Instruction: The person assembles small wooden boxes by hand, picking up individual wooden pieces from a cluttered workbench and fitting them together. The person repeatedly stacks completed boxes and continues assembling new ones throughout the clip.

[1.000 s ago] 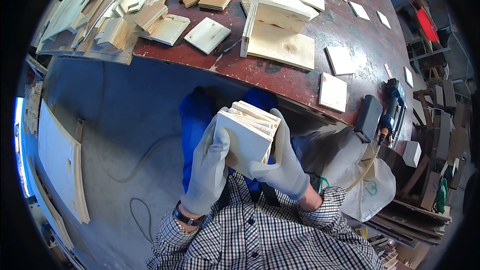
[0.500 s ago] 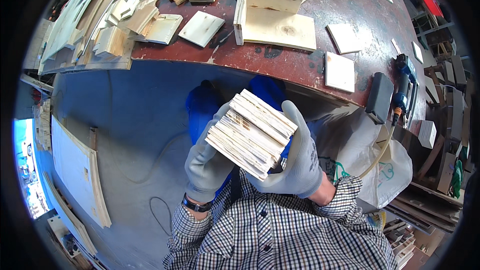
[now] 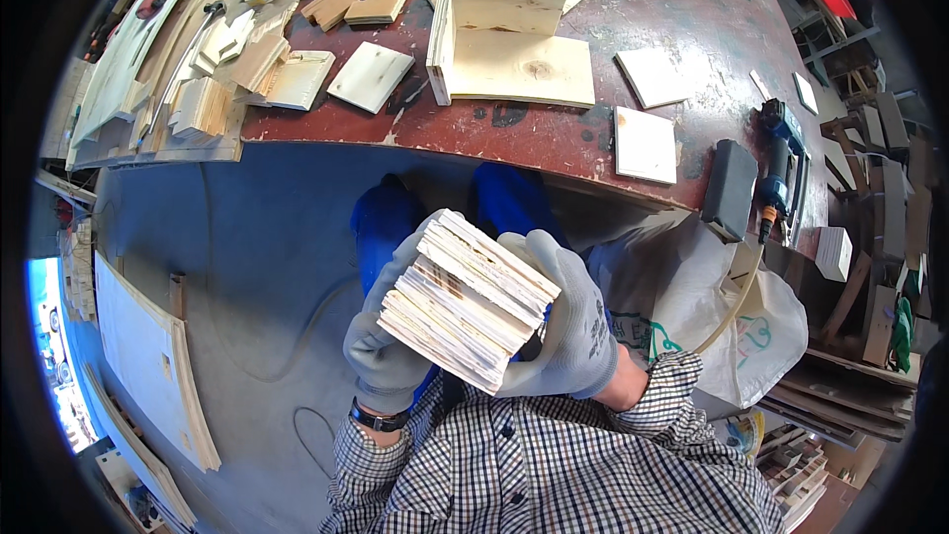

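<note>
A stack of plywood pieces (image 3: pixel 465 302) is held between my two gloved hands in front of my body, its rough layered edges facing up. My left hand (image 3: pixel 386 351), in a grey glove, grips the stack's left side. On the opposite side my right hand (image 3: pixel 568 321), gloved alike, wraps round it with the thumb along the upper right edge. Beyond the stack, on the red workbench, stands a plywood assembly (image 3: pixel 519 64) of joined boards. Thin square plywood pieces (image 3: pixel 645 144) lie to the right of it, and another square piece (image 3: pixel 371 77) to its left.
A pneumatic nail gun (image 3: pixel 778 163) with a hose lies at the right bench edge (image 3: pixel 395 146), beside a dark block (image 3: pixel 730 190). Below hangs a white plastic sack (image 3: pixel 732 336). Wood offcuts (image 3: pixel 203 109) pile up at the left. Large panels (image 3: pixel 153 361) lean at the lower left.
The stack has moved slightly left and down in the view with both hands round it. My right thumb has shifted in against the stack. The whole bench appears shifted a little left.
</note>
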`<move>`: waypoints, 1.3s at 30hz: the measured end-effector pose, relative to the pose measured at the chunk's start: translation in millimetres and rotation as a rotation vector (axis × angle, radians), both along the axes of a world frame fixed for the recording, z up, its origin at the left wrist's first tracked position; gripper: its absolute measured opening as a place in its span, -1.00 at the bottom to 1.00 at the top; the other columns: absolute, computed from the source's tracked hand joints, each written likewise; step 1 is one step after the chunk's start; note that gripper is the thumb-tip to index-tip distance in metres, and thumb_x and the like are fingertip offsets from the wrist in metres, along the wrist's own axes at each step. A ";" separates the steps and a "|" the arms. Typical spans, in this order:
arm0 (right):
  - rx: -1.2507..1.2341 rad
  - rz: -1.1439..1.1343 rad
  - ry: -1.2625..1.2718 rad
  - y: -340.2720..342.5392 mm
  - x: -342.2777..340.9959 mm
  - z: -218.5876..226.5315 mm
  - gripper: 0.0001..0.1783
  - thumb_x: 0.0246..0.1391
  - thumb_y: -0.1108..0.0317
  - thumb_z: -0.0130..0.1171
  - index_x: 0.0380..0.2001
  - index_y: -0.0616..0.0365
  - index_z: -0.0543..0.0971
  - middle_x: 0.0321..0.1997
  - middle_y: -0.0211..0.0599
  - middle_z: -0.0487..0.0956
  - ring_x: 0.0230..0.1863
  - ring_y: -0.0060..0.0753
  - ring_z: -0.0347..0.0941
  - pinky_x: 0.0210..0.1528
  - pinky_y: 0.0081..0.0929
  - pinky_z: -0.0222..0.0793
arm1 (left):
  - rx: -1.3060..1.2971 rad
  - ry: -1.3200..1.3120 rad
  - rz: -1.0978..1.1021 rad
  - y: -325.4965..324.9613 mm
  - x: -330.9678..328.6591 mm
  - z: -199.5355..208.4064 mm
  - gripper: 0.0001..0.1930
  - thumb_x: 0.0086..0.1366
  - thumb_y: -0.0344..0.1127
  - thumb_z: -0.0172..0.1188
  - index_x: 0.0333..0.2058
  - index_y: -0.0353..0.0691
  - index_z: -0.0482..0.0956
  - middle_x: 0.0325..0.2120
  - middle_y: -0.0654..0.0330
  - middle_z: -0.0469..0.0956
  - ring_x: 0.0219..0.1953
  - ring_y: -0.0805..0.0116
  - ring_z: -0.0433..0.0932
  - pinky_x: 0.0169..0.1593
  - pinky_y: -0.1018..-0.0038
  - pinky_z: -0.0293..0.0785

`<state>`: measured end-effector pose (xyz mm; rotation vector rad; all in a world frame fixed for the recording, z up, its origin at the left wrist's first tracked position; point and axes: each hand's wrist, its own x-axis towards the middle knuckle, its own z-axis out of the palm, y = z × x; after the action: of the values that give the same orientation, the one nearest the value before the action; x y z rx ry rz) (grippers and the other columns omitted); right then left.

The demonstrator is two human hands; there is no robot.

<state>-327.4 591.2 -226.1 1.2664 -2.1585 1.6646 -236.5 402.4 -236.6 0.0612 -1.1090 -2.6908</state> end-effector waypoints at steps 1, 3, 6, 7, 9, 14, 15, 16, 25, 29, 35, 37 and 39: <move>0.017 0.026 0.008 2.2 0.4 -3.0 0.47 -0.34 0.01 0.75 0.54 0.40 0.12 0.41 0.06 0.45 0.40 0.07 0.45 0.41 -0.10 0.34 | -0.048 -0.023 0.012 0.4 -0.1 1.9 -0.23 0.41 -0.10 -0.07 0.48 -0.50 0.19 0.51 -0.19 0.22 0.53 -0.04 0.27 0.59 0.12 0.17; 0.017 0.024 0.000 3.3 -1.6 -0.7 0.42 -0.32 0.07 0.71 0.53 0.40 0.12 0.35 0.07 0.46 0.31 0.04 0.47 0.34 -0.10 0.37 | -0.192 -0.101 0.046 2.6 -0.2 7.0 -0.23 0.41 -0.08 -0.09 0.48 -0.48 0.20 0.51 -0.21 0.22 0.52 -0.09 0.27 0.58 0.09 0.17; -0.013 -0.088 0.047 -2.1 0.0 2.0 0.27 -0.27 0.17 0.60 0.48 0.46 0.20 0.21 0.11 0.55 0.15 0.10 0.57 0.25 -0.07 0.43 | -0.087 -0.099 -0.002 5.5 -7.4 6.1 -0.18 0.37 0.05 -0.14 0.48 -0.37 0.24 0.49 -0.25 0.23 0.53 -0.17 0.24 0.58 0.00 0.15; -0.007 -0.082 0.041 -2.2 0.1 0.6 0.28 -0.26 0.15 0.61 0.50 0.46 0.19 0.23 0.12 0.53 0.16 0.11 0.57 0.25 -0.05 0.43 | -0.102 -0.114 0.002 4.3 -5.9 1.8 -0.16 0.35 0.09 -0.16 0.49 -0.34 0.23 0.49 -0.25 0.24 0.54 -0.16 0.21 0.58 -0.02 0.15; -0.004 -0.072 0.026 -1.8 1.9 0.4 0.30 -0.26 0.15 0.62 0.51 0.45 0.18 0.25 0.13 0.53 0.18 0.11 0.56 0.27 -0.02 0.42 | -0.174 -0.181 0.040 4.5 -3.0 2.4 -0.16 0.36 0.10 -0.17 0.50 -0.30 0.21 0.50 -0.21 0.23 0.55 -0.16 0.19 0.58 -0.03 0.14; -0.062 0.000 -0.113 -2.3 -2.1 -1.2 0.30 -0.23 0.19 0.62 0.50 0.51 0.14 0.25 0.14 0.53 0.21 0.12 0.55 0.30 -0.08 0.42 | -0.135 -0.182 -0.023 1.8 -0.8 0.6 -0.20 0.46 0.08 -0.04 0.55 -0.21 0.11 0.54 -0.08 0.16 0.56 -0.11 0.17 0.59 -0.03 0.13; -0.033 -0.040 -0.068 2.1 -4.7 3.9 0.32 -0.20 0.17 0.62 0.51 0.54 0.09 0.25 0.18 0.52 0.24 0.13 0.54 0.34 -0.11 0.41 | -0.068 -0.150 -0.067 1.4 -3.0 2.3 -0.17 0.47 0.09 0.04 0.56 -0.22 0.08 0.55 -0.02 0.14 0.56 -0.06 0.16 0.59 0.00 0.11; 0.000 -0.039 -0.124 7.1 -7.3 6.3 0.34 -0.19 0.16 0.63 0.52 0.55 0.07 0.26 0.19 0.51 0.25 0.14 0.53 0.35 -0.11 0.40 | 0.002 -0.121 -0.114 1.9 -5.8 4.5 -0.13 0.49 0.10 0.11 0.57 -0.24 0.04 0.57 0.04 0.12 0.57 0.00 0.14 0.60 0.03 0.08; -0.063 -0.051 -0.640 19.7 -53.7 -3.7 0.08 0.11 0.16 0.49 0.50 0.33 0.09 0.41 0.04 0.39 0.44 -0.20 0.37 0.47 -0.22 0.30 | -0.481 -0.151 -0.082 -7.7 -57.1 26.8 -0.04 0.52 0.17 0.12 0.57 -0.41 -0.04 0.55 -0.12 0.09 0.59 0.07 0.10 0.58 0.12 0.03; -0.281 -0.056 -0.858 7.3 -125.4 13.1 -0.15 0.18 0.16 0.39 0.38 0.34 0.25 0.22 -0.10 0.49 0.19 -0.36 0.50 0.25 -0.34 0.48 | -1.446 0.009 0.245 -38.8 -114.1 39.5 -0.14 0.40 -0.30 0.32 0.54 -0.33 0.07 0.48 -0.17 0.21 0.50 -0.06 0.28 0.49 0.09 0.30; -0.121 -0.012 -1.050 -45.9 -209.1 32.5 -0.12 0.26 -0.15 0.26 0.36 0.36 0.33 0.18 0.00 0.49 0.14 -0.15 0.56 0.07 -0.20 0.62 | -1.528 -0.030 0.255 -83.9 -203.4 16.2 0.03 0.21 -0.55 0.24 0.58 -0.29 -0.14 0.54 -0.21 -0.01 0.60 -0.17 0.01 0.58 0.12 0.17; 0.446 -0.292 -0.608 -56.5 -223.7 27.4 -0.12 0.33 -0.27 0.08 0.32 0.36 0.41 0.23 0.10 0.48 0.18 0.06 0.55 0.18 -0.03 0.55 | -1.586 0.008 0.127 -84.3 -212.0 14.6 0.11 0.11 -0.53 0.27 0.59 -0.27 -0.17 0.59 -0.19 -0.12 0.64 -0.16 -0.12 0.65 0.13 -0.06; 0.874 -0.542 -0.049 -63.7 -225.2 23.7 -0.04 0.39 -0.41 -0.18 0.27 0.39 0.50 0.23 0.26 0.48 0.20 0.34 0.54 0.29 0.09 0.41 | -1.642 0.027 0.098 -76.7 -214.2 10.1 0.17 0.11 -0.38 0.43 0.59 -0.27 -0.16 0.59 -0.17 -0.12 0.64 -0.13 -0.12 0.64 0.12 -0.02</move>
<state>-552.6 527.5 -202.4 0.6102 -3.0130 0.5426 -450.6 325.7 -226.5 -0.1865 -2.6801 -0.9923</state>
